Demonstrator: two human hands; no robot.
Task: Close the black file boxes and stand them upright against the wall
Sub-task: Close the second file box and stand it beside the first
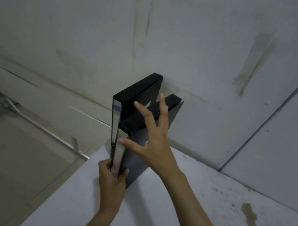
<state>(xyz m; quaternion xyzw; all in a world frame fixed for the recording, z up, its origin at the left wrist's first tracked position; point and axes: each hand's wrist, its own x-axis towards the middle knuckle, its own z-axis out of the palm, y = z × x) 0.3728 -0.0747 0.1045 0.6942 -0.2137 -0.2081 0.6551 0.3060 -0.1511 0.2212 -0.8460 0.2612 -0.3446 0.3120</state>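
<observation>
Two black file boxes stand upright at centre frame on a white table, their far ends toward the wall

The left file box is the taller in the frame; its grey spine label faces the camera, with a blue patch near the top and a round finger hole lower down. The right file box sits just beside it, touching or nearly so, its top edge lower in the picture

Left hand, lower centre, is closed around the bottom of the spines: thumb on the left side, fingers wrapped on the right side, gripping the near end of the boxes. Which box it holds, or both, cannot be told

Right hand, centre, is spread wide open, fingers splayed, palm against the side of the right file box, thumb pointing left toward the spine. It grips nothing

Table surface at lower right is stained and speckled. A metal stand rests on the floor at left of frame
</observation>
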